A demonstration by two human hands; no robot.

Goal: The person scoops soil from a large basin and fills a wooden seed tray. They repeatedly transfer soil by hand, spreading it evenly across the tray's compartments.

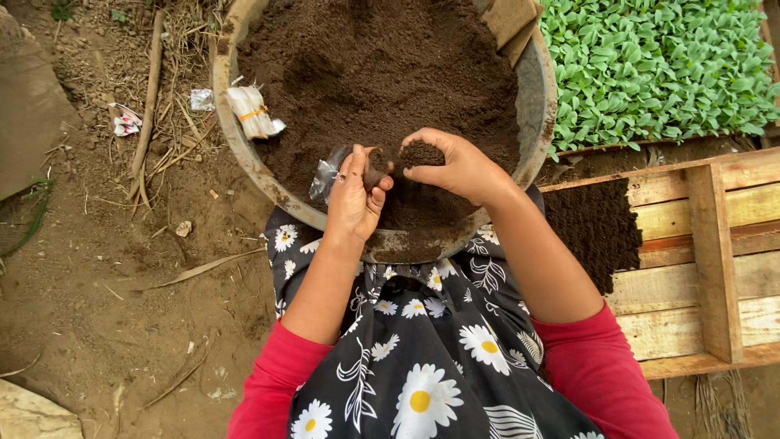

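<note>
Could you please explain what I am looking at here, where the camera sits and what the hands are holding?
The one picture comes from a camera worn on a person's head, looking down at their own bare hands; no machine is involved. The left hand holds a small clear bag. The right hand pinches a clump of dark soil beside it. Both are over a wide basin full of soil, resting by the lap. To the right are green seedlings and a wooden pallet; a bundle of bags lies on the basin's rim.

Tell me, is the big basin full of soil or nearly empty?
Full. Dark soil covers the basin nearly to its rim, and the right hand lifts a clump from it.
</note>
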